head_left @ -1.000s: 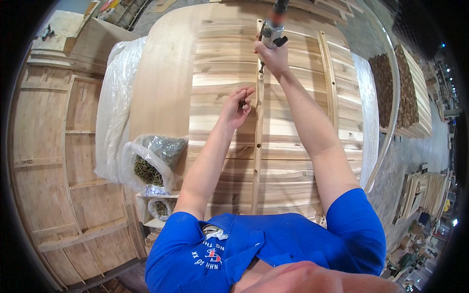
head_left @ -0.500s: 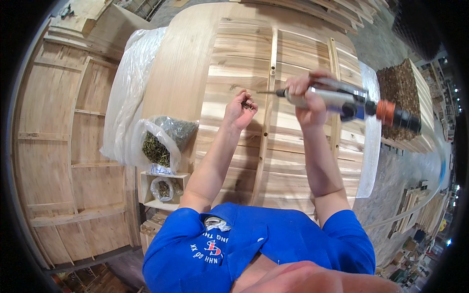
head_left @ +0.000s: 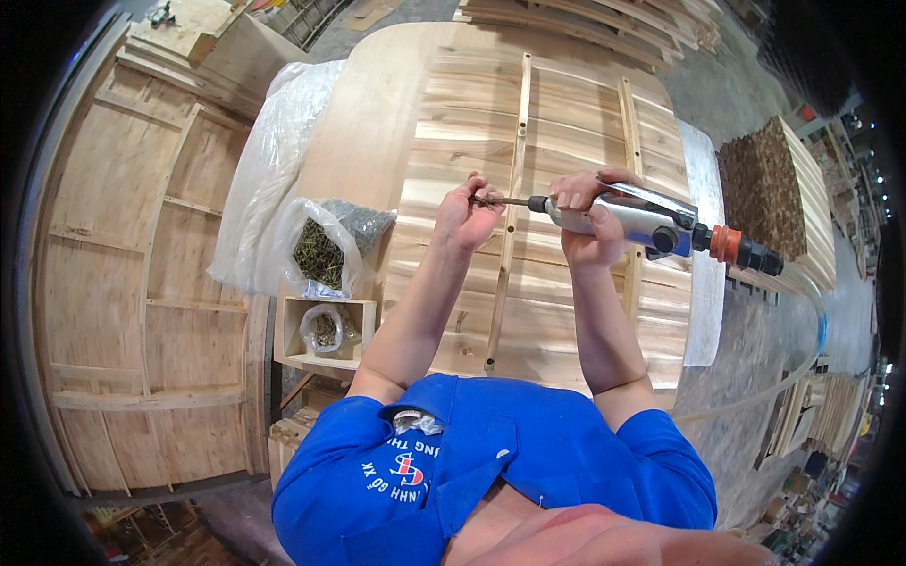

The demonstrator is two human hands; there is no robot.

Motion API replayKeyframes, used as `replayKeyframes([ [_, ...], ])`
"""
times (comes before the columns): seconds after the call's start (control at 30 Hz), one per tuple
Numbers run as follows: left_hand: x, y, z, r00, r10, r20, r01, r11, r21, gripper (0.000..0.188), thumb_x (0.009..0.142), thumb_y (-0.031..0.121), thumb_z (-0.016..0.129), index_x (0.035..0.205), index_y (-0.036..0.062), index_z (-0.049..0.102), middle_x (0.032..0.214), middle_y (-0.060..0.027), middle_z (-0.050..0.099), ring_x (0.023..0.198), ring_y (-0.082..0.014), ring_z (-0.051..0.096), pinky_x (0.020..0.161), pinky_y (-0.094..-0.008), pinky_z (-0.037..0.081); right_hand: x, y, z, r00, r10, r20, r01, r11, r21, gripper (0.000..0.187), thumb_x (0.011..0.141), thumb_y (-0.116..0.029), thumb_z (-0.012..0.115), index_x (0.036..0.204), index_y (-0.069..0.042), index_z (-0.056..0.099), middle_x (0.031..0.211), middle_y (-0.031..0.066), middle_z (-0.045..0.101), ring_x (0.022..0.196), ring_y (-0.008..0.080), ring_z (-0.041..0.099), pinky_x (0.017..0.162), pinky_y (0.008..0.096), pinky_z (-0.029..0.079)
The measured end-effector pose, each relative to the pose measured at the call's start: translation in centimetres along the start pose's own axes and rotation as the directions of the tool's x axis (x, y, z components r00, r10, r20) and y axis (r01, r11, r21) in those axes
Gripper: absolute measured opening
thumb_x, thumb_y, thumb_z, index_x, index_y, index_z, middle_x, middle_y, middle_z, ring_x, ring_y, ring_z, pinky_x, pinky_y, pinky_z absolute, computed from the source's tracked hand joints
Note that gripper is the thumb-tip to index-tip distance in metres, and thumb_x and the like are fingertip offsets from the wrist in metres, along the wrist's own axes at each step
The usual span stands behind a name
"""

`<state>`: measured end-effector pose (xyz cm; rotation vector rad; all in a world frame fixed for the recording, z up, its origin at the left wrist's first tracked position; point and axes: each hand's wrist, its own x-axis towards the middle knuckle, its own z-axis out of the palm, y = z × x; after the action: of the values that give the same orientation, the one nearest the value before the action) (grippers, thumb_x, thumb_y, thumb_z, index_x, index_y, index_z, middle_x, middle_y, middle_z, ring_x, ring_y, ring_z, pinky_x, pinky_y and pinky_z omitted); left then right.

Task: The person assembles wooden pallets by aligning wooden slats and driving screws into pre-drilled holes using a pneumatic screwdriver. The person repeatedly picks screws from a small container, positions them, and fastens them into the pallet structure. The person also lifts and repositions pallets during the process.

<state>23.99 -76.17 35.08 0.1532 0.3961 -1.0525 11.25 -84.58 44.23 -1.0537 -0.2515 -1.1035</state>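
My right hand [head_left: 587, 226] is wrapped round an air screwdriver [head_left: 644, 224] with a silver and blue body, held sideways over a slatted wooden panel [head_left: 462, 123]. Its long bit [head_left: 514, 201] points left. In the palm of my left hand [head_left: 462, 224], under curled fingers, lie several small brass-coloured screws [head_left: 484, 200]. The bit's end meets the screws there; whether one sits on it is too small to tell. Beneath the tool runs a narrow batten [head_left: 502, 278] with dark holes along it. A second batten [head_left: 630, 123] lies farther right.
To the left stand an open plastic bag of screws [head_left: 319, 257] and a small wooden box [head_left: 370, 330] holding another bag [head_left: 327, 330]. Plastic wrap [head_left: 269, 179] covers the table's left side. An air hose [head_left: 813, 311] trails off right. Stacked wood [head_left: 774, 198] stands beyond the panel.
The screwdriver has come left and slightly down, so its bit now reaches the screws in my left hand. My left hand stays almost in place. The whole view has shifted a little.
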Motion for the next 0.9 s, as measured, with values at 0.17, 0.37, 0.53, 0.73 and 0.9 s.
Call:
replayKeyframes([
  [0.17,-1.8,-0.6,1.0,0.999,0.041,0.021,-0.041,0.999,0.000,0.008,0.092,0.004,0.034,0.089,0.0055,0.041,0.066,-0.0023,0.036,0.057,-0.0121,0.034,0.064,-0.0269,0.033,-0.5,-1.4,1.1,1.000,-0.020,0.014,0.019,0.999,0.029,0.042,0.074,-0.016,0.057,0.112,-0.006,0.043,0.072,0.0066,0.048,0.070,0.0189,0.048,0.069,0.0375,0.042],
  [0.37,-3.0,-1.0,1.7,0.993,0.118,0.004,-0.118,0.992,-0.051,0.008,0.092,0.004,0.034,0.089,0.0052,0.042,0.066,-0.0025,0.038,0.057,-0.0116,0.035,0.062,-0.0260,0.033,-1.0,-2.1,1.9,0.999,-0.053,0.011,0.052,0.997,0.053,0.040,0.074,-0.017,0.057,0.111,-0.007,0.043,0.072,0.0060,0.048,0.070,0.0184,0.048,0.070,0.0374,0.041],
  [0.53,-3.5,-1.7,2.8,0.983,0.181,0.004,-0.180,0.980,-0.083,0.009,0.092,0.004,0.036,0.086,0.0042,0.043,0.066,-0.0033,0.040,0.055,-0.0113,0.037,0.060,-0.0262,0.036,-1.4,-2.0,2.2,0.989,-0.147,0.026,0.145,0.988,0.058,0.038,0.075,-0.018,0.057,0.109,-0.008,0.042,0.071,0.0057,0.048,0.068,0.0178,0.049,0.068,0.0374,0.042],
  [0.73,-4.0,-2.8,3.6,0.997,0.081,0.003,-0.080,0.996,-0.041,0.014,0.091,0.007,0.043,0.085,0.0003,0.053,0.072,-0.0058,0.051,0.062,-0.0130,0.048,0.066,-0.0268,0.044,-1.7,-2.3,2.5,0.984,-0.178,0.010,0.178,0.984,0.009,0.038,0.076,-0.018,0.057,0.109,-0.008,0.041,0.071,0.0067,0.049,0.069,0.0192,0.050,0.068,0.0386,0.042],
  [0.9,-3.6,-1.7,3.0,0.995,0.075,0.070,-0.075,0.997,0.005,0.016,0.090,0.008,0.046,0.092,-0.0010,0.059,0.079,-0.0077,0.057,0.069,-0.0139,0.054,0.068,-0.0271,0.048,-1.1,-2.6,2.4,0.976,-0.215,0.043,0.213,0.976,0.036,0.039,0.076,-0.019,0.058,0.109,-0.007,0.041,0.071,0.0067,0.049,0.069,0.0197,0.050,0.068,0.0390,0.042],
])
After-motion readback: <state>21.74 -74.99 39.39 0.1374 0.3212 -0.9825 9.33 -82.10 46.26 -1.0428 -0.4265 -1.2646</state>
